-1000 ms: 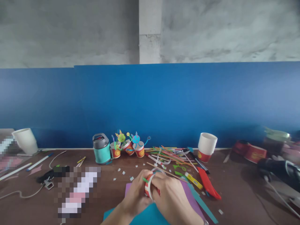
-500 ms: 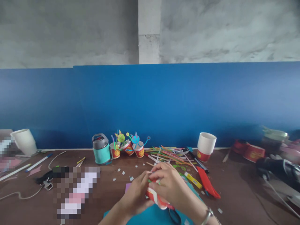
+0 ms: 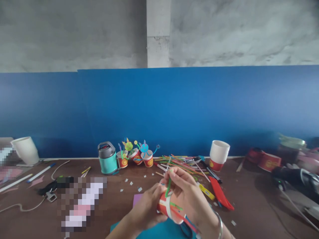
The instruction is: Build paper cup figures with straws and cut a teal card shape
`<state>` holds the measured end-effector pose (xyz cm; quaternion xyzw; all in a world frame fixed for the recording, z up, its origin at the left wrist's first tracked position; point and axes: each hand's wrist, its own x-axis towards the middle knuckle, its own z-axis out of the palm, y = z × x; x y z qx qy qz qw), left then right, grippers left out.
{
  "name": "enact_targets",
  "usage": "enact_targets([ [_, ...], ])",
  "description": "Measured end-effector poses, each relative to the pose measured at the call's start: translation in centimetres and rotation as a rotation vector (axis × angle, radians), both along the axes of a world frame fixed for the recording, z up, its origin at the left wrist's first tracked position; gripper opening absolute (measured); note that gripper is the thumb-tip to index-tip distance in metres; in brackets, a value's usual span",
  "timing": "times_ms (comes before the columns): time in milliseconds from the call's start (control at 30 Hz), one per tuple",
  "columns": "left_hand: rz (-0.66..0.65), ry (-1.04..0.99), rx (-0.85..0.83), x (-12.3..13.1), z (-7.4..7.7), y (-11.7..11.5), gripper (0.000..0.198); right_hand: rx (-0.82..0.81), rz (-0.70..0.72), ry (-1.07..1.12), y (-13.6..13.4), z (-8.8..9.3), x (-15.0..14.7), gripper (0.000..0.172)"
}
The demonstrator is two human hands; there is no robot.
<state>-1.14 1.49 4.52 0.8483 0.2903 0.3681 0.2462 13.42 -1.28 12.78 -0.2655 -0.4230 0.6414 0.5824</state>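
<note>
My left hand (image 3: 149, 203) is closed round a red and white paper cup (image 3: 163, 207), which is tilted with its mouth toward the lower right. A thin green strip (image 3: 168, 188) rises from the cup's side, its upper end pinched between the thumb and finger of my right hand (image 3: 185, 190). From the cup's mouth a red strip (image 3: 188, 224) sticks out, along with a shorter green piece. Below the hands lies a teal sheet (image 3: 152, 229), partly covering the view of dark scissor handles (image 3: 185, 229) beside it.
Decorated paper cups (image 3: 148, 159) stand by a teal flask (image 3: 107, 161) at the back. Behind my right hand lie many coloured sticks (image 3: 184, 162). Stacked cups (image 3: 219, 156), a yellow tube (image 3: 206, 191) and a red pouch (image 3: 220, 193) are to the right. Paper scraps (image 3: 131, 183) dot the table.
My right hand has come off the cup's side and now pulls the green strip upward. The cup has turned, so its mouth and the red strip show more.
</note>
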Motion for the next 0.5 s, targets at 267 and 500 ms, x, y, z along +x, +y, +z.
enact_targets([
  [267,0.101,-0.14,-0.151,-0.4,-0.7,0.5,0.072,0.33,-0.276,-0.746,0.4,0.6,1.2,0.031],
  [500,0.141,-0.042,-0.068,-0.3,-0.2,0.2,0.061,0.586,-0.255,-1.203,-0.4,0.8,0.8,0.01],
])
